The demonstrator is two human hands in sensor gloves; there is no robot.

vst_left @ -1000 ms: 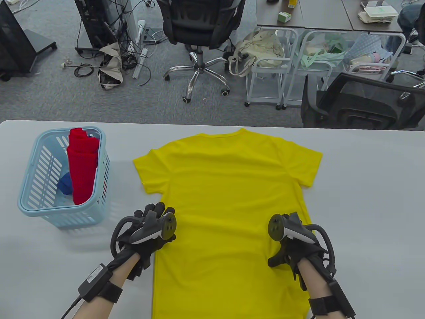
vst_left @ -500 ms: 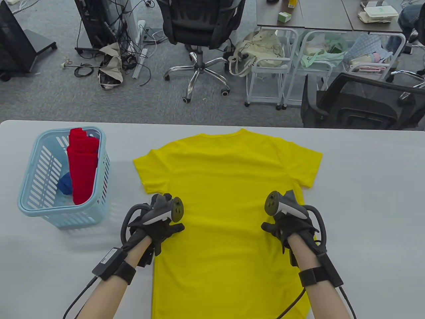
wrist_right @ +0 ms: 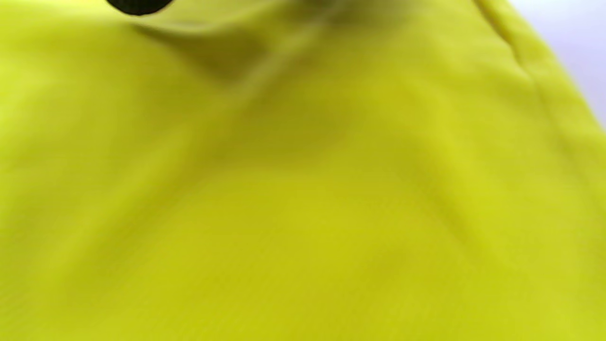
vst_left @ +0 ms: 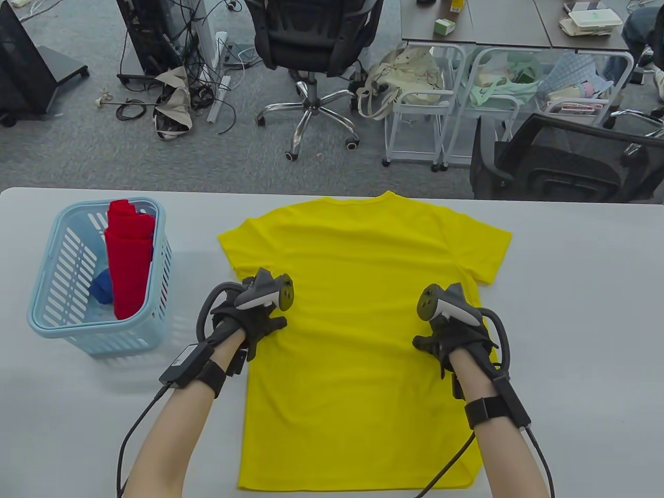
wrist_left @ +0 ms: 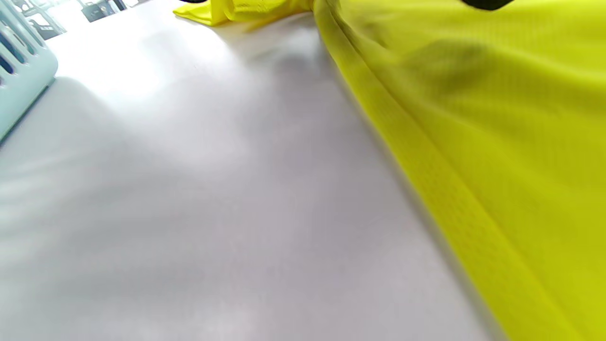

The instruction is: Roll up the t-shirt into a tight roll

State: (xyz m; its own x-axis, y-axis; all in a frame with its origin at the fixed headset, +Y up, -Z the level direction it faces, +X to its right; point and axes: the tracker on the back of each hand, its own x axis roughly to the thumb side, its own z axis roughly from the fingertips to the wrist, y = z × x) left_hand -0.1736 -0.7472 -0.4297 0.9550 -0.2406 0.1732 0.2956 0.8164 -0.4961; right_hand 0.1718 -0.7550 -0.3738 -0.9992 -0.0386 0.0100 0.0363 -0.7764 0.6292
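Observation:
A yellow t-shirt [vst_left: 358, 311] lies spread flat on the grey table [vst_left: 570, 311], collar at the far edge and hem towards me. My left hand [vst_left: 254, 324] presses on its left side seam, just below the sleeve. My right hand [vst_left: 451, 337] presses on the right side, thumb splayed inward. The trackers hide most of the fingers. Yellow shirt fabric [wrist_left: 497, 118] beside bare table fills the left wrist view. In the right wrist view the shirt [wrist_right: 303, 213] covers nearly everything, with a black fingertip [wrist_right: 137, 4] at the top edge.
A light blue basket [vst_left: 46, 321] stands on the table's left side, holding a red rolled garment [vst_left: 128, 264] and a blue cloth [vst_left: 102, 288]. The basket corner [wrist_left: 19, 71] shows in the left wrist view. Office chairs and carts stand beyond the far edge.
Both hands moved away from me along the shirt, and the whole shirt slid with them towards the far edge. The hem now shows near the bottom of the table view.

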